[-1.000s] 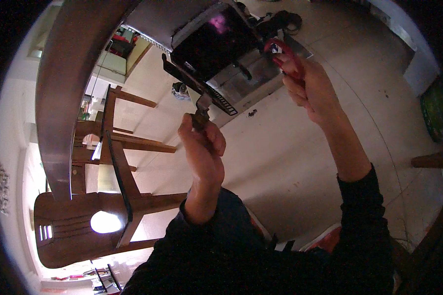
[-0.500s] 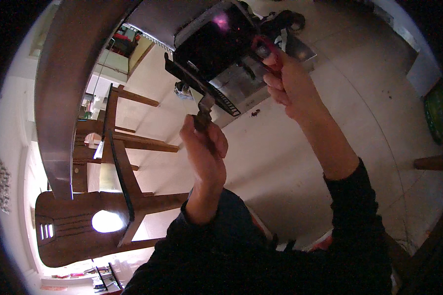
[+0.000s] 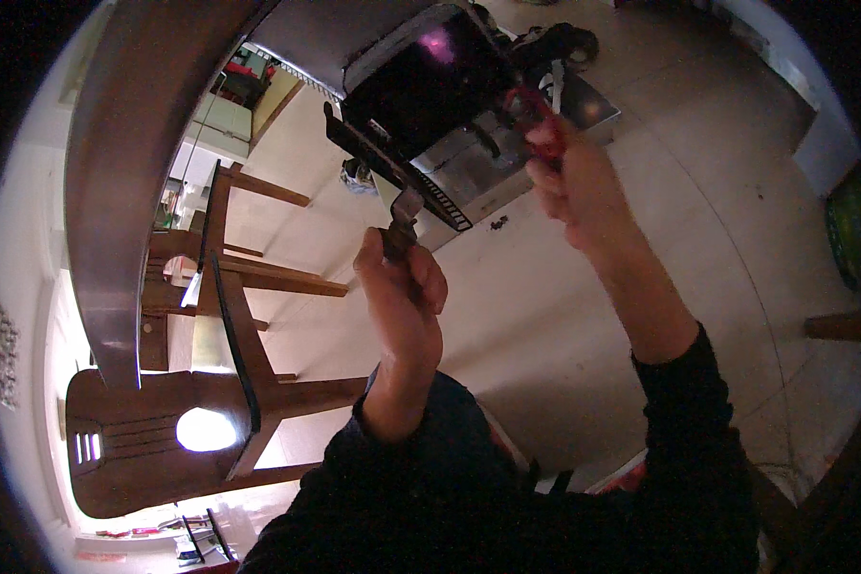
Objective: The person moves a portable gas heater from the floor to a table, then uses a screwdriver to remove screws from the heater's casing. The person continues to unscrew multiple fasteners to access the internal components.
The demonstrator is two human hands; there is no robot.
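Note:
My left hand [image 3: 399, 297] is closed around a small, bent metal piece [image 3: 407, 212] with a dark lower end. The piece stands up out of the fist, beside a long black slotted strip [image 3: 437, 196]. Up and to the right, my right hand [image 3: 576, 182] is wrapped round a red tool [image 3: 548, 142]. Motion blurs its head, and its exact kind does not show. Beyond both hands sits a boxy appliance [image 3: 430, 81] with a glossy black face, close to the red tool. Whether the tool touches it, I cannot tell.
Wooden chairs [image 3: 163, 445] stand at the left, under a dark curved tabletop edge [image 3: 110, 210]. Behind the appliance lies a dark bundle [image 3: 557, 46], with a flat silver box part [image 3: 588, 105] near it. A green round object [image 3: 847, 230] is at the right edge of the pale floor [image 3: 555, 335].
My right hand has pulled down and a little right with the red tool, which is now blurred. My left hand stays almost in place, still gripping the metal piece.

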